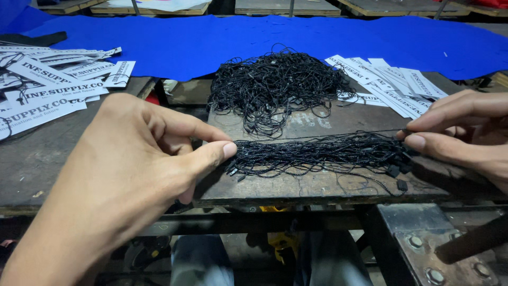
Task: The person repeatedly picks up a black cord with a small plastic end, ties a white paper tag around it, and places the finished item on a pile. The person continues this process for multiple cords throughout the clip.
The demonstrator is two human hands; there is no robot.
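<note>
A worn wooden bench [328, 188] carries everything. Behind the straightened bundle of black cords [317, 153], which lies across the bench's front edge, a large tangled heap of cords [275, 85] is seen, with blue cloth [264, 37] beyond it and white printed tags [391, 82] to either side. The bundle's left end is pinched by the left hand [121, 180]; a single strand at its right end is nipped between the closed fingers [423, 142] of the right hand [465, 132]. The cords are judged light, limp and easily snagged, best taken at the ends.
</note>
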